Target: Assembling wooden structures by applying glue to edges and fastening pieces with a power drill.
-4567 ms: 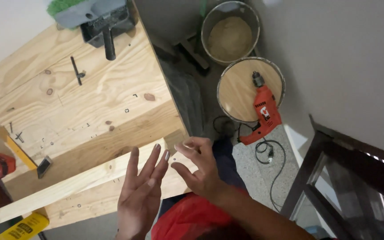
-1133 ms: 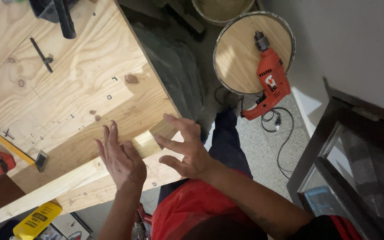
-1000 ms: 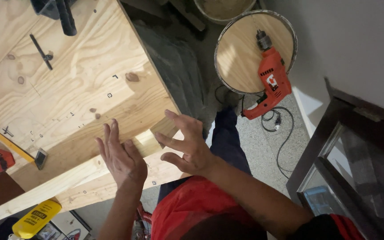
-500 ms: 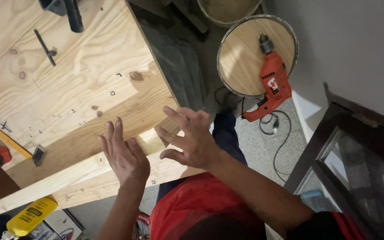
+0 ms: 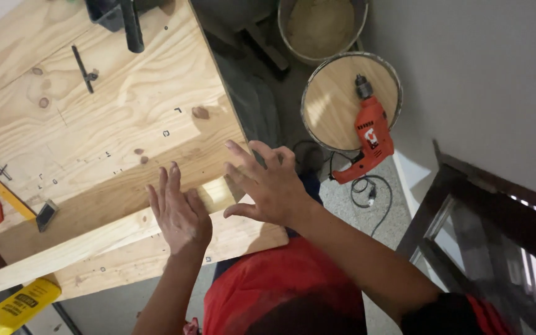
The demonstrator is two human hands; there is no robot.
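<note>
Where hands (image 5: 231, 198) spread: pale lath (image 5: 94, 242).

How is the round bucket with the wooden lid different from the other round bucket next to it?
The round metal bucket with the flat wooden lid is covered, while the open round bucket shows pale sawdust-like stuff inside. The lidded one carries an orange power drill on top; the open one carries nothing. The lidded one sits nearer the person's open right hand. Both are round and stand on the floor.
</note>
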